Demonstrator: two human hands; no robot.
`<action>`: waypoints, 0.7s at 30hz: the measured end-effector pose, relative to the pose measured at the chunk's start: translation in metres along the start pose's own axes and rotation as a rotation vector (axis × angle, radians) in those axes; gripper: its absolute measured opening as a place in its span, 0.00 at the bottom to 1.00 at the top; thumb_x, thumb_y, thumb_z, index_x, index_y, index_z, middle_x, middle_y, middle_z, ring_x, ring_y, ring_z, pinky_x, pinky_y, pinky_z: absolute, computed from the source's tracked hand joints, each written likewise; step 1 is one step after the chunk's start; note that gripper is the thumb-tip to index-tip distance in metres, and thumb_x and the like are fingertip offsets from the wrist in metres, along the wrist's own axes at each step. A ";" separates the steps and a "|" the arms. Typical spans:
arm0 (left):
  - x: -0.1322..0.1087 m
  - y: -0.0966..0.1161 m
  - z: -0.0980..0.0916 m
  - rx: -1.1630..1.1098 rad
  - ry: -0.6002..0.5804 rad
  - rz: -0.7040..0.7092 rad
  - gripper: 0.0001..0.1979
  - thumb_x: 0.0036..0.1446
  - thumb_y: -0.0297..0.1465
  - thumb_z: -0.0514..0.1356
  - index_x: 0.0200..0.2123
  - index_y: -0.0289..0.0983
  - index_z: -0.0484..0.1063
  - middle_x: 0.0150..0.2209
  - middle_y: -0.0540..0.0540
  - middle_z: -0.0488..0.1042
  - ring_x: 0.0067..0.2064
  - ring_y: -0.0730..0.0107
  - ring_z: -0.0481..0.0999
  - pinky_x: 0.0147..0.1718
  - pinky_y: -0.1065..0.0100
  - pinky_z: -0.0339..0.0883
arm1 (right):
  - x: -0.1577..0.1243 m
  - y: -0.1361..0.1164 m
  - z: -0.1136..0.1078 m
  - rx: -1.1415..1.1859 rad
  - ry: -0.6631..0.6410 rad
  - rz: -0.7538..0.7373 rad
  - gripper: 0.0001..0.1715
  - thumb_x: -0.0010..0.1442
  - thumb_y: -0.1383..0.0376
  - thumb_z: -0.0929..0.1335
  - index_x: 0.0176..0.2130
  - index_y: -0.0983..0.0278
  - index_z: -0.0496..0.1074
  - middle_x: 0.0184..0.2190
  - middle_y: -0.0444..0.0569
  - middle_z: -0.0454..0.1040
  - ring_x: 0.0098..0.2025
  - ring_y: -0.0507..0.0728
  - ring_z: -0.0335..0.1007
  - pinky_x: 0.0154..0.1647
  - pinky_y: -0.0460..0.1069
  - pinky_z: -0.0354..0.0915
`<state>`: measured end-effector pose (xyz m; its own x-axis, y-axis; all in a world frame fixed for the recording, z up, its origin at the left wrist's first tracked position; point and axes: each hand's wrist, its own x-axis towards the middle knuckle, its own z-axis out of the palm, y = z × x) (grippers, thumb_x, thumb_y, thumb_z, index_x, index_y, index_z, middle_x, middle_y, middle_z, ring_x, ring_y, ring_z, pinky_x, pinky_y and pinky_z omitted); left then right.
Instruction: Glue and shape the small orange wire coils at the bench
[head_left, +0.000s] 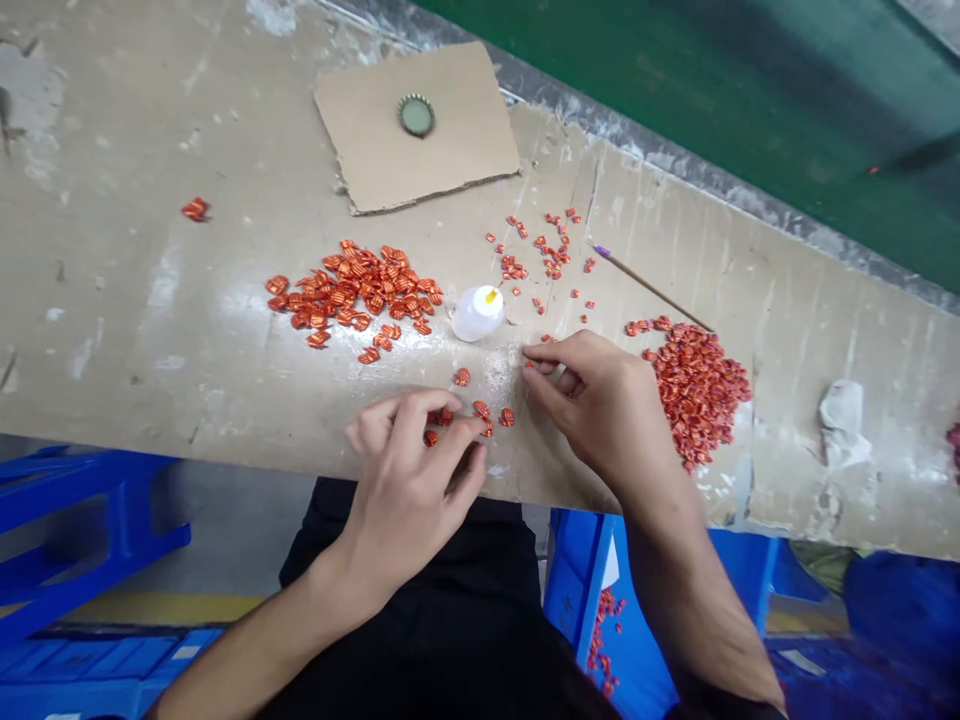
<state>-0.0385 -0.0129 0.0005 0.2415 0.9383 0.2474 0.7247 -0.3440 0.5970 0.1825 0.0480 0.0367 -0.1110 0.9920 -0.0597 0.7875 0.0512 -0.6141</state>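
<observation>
My left hand rests at the table's front edge, fingers curled over a few small orange-red striped pieces. My right hand is pinched on a tiny orange-red piece just right of them. A pile of larger striped pieces lies to the back left. A denser pile of small pieces sits to the right of my right hand. A small white glue bottle with a yellow tip lies between the piles. Scattered pieces lie behind it.
A cardboard sheet with a bottle cap on it lies at the back. A thin stick with a purple tip lies at the right. Blue plastic crates stand below the table. A crumpled white scrap lies far right.
</observation>
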 end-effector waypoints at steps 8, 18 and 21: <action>0.001 0.001 0.005 0.029 0.018 -0.014 0.08 0.66 0.27 0.73 0.46 0.45 0.81 0.52 0.43 0.80 0.56 0.45 0.71 0.51 0.46 0.63 | 0.001 -0.011 0.002 -0.077 -0.070 0.049 0.07 0.61 0.74 0.73 0.35 0.62 0.79 0.28 0.43 0.79 0.28 0.53 0.73 0.35 0.50 0.67; 0.002 0.002 0.002 0.043 -0.055 -0.023 0.05 0.68 0.30 0.72 0.43 0.45 0.81 0.53 0.43 0.81 0.56 0.47 0.71 0.48 0.48 0.62 | -0.035 -0.017 -0.001 0.639 -0.331 0.558 0.08 0.63 0.62 0.78 0.38 0.61 0.78 0.21 0.40 0.76 0.21 0.52 0.70 0.21 0.45 0.65; 0.002 0.002 0.002 0.034 -0.066 -0.017 0.05 0.68 0.30 0.72 0.42 0.46 0.81 0.53 0.44 0.82 0.56 0.48 0.72 0.48 0.48 0.63 | -0.040 -0.016 0.004 0.745 -0.320 0.610 0.10 0.61 0.61 0.80 0.38 0.61 0.79 0.22 0.41 0.77 0.19 0.52 0.71 0.20 0.46 0.68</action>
<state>-0.0354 -0.0115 0.0009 0.2700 0.9447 0.1863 0.7501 -0.3277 0.5744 0.1722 0.0066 0.0461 -0.0594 0.7420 -0.6677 0.1976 -0.6469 -0.7365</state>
